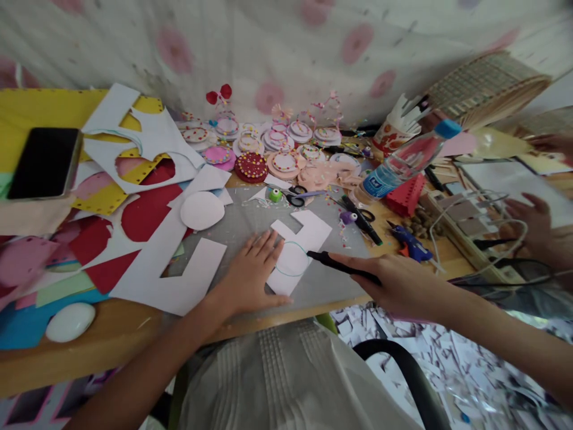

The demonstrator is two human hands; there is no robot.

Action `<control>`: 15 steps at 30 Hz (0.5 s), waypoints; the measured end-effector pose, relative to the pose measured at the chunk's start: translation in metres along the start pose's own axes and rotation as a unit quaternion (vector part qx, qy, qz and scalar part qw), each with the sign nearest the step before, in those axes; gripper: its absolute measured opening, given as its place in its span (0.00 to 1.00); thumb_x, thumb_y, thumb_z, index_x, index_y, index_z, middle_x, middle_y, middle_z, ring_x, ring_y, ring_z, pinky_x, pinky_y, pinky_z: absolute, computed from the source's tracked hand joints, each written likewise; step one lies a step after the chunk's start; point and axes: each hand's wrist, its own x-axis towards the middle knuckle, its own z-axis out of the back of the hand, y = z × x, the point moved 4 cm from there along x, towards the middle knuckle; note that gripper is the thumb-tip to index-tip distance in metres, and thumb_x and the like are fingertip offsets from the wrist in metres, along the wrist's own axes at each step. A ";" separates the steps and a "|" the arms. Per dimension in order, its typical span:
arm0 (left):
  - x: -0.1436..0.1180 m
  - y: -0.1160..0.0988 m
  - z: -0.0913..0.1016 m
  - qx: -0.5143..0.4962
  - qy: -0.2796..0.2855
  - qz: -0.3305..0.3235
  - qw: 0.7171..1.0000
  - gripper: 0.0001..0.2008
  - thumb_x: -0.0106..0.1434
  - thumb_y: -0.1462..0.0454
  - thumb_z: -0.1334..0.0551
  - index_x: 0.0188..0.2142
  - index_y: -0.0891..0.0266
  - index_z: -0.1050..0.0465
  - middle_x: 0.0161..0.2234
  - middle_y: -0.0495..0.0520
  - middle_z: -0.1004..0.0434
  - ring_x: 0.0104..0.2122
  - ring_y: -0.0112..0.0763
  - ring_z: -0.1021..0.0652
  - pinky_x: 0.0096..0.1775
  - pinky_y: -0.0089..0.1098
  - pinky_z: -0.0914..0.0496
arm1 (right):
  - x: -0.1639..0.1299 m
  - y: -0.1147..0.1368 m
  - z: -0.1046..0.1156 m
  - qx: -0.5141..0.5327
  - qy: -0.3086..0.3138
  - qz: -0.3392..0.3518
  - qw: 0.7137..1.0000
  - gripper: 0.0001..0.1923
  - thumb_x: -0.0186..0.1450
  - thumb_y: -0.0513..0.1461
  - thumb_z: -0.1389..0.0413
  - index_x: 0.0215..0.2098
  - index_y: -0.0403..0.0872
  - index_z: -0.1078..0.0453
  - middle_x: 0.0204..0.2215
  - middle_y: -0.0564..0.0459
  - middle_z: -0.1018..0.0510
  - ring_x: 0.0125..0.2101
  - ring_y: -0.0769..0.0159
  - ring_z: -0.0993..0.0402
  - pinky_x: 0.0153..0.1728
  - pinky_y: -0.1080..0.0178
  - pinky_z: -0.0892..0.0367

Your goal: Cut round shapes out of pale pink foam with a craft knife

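Note:
A white paper piece (308,230) with a notch cut in its upper side lies on the grey cutting mat (250,209). A thin teal circle is drawn on it. My left hand (255,272) rests flat at the paper's left edge, fingers spread. In my right hand (394,286) is a black marker pen (333,263), its tip at the right side of the drawn circle. A cut white paper disc (202,210) sits up and left of my left hand, on a larger notched white sheet (197,269).
Decorated layered paper discs (250,167) line the back of the table. Black-handled scissors (296,196), another marker (364,224), a water bottle (398,164) and a blue glue gun (409,242) lie beyond the paper. At right, another person's hand (528,218) is near a power strip (470,233).

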 end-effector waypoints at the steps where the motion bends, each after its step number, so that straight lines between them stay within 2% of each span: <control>1: -0.003 0.001 0.000 0.001 0.007 -0.014 1.000 0.55 0.52 0.35 0.42 0.67 0.69 0.52 0.69 0.68 0.55 0.68 0.50 0.51 0.66 0.49 0.56 | 0.003 -0.002 0.004 -0.003 -0.006 0.006 1.000 0.25 0.66 0.36 0.51 0.60 0.57 0.33 0.26 0.53 0.18 0.21 0.66 0.25 0.21 0.69 0.44; 5: -0.009 -0.001 0.001 0.011 0.006 0.013 1.000 0.51 0.56 0.37 0.43 0.67 0.68 0.51 0.69 0.67 0.54 0.68 0.50 0.50 0.65 0.50 0.55 | 0.008 -0.005 0.008 0.000 0.013 0.019 1.000 0.26 0.65 0.35 0.50 0.60 0.57 0.33 0.26 0.52 0.18 0.20 0.67 0.27 0.21 0.69 0.44; 7: -0.009 -0.004 0.000 0.012 0.004 0.032 0.999 0.50 0.57 0.37 0.43 0.67 0.68 0.50 0.69 0.67 0.53 0.68 0.50 0.50 0.65 0.50 0.55 | 0.006 -0.004 0.004 0.042 0.025 0.011 0.999 0.26 0.66 0.35 0.52 0.61 0.56 0.34 0.28 0.52 0.18 0.21 0.68 0.26 0.21 0.69 0.43; 10: -0.008 -0.007 -0.001 0.014 0.003 0.036 0.999 0.50 0.57 0.37 0.44 0.67 0.67 0.50 0.69 0.67 0.53 0.68 0.49 0.50 0.65 0.51 0.56 | -0.001 -0.001 -0.008 0.099 0.037 -0.026 0.994 0.26 0.67 0.37 0.54 0.63 0.52 0.36 0.25 0.53 0.19 0.18 0.69 0.29 0.20 0.69 0.42; 15: -0.009 -0.006 0.001 0.018 0.008 0.037 0.999 0.49 0.57 0.36 0.44 0.67 0.66 0.50 0.69 0.66 0.53 0.68 0.49 0.51 0.65 0.53 0.57 | -0.009 0.003 -0.020 0.130 0.027 -0.056 0.990 0.28 0.66 0.37 0.53 0.64 0.51 0.37 0.27 0.50 0.18 0.18 0.66 0.29 0.20 0.67 0.40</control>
